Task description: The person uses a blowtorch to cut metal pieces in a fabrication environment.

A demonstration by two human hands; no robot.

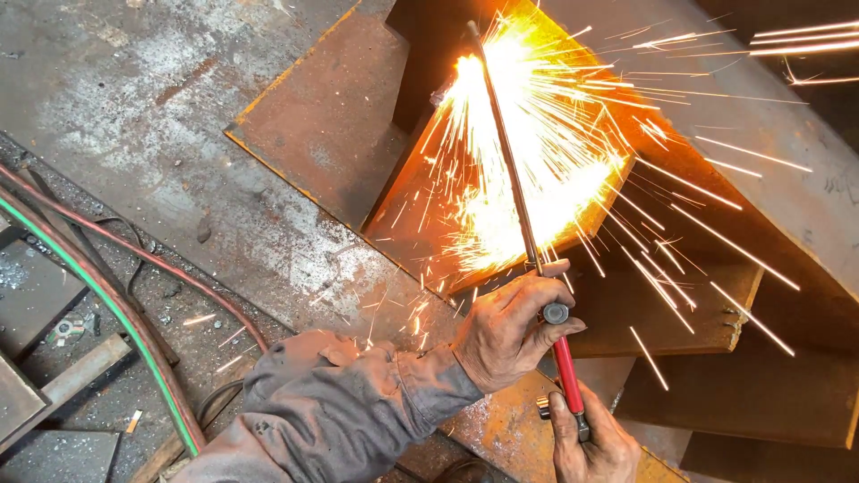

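Torch: we hold a long cutting torch (537,259), its red handle near us and its thin metal tube running far up to the flame at the steel.
Left hand: our left hand (506,331), grey sleeve behind it, wraps closed around the torch where tube meets handle, thumb by the round valve knob (556,313).
Right hand: our right hand (595,443) is clamped on the near end of the red handle, low in the picture.
Work: the tip bites into a rusty steel plate (331,116), an upright piece standing on it; sparks (537,161) fan out bright to the right and towards us.
Handling: we judge the torch stiff, fairly light but long, so it wants two hands, taken only on the handle; the tube near the flame looks far too hot.
Hoses: a green hose (125,326) and a red hose (170,268) trail across the floor on the left.
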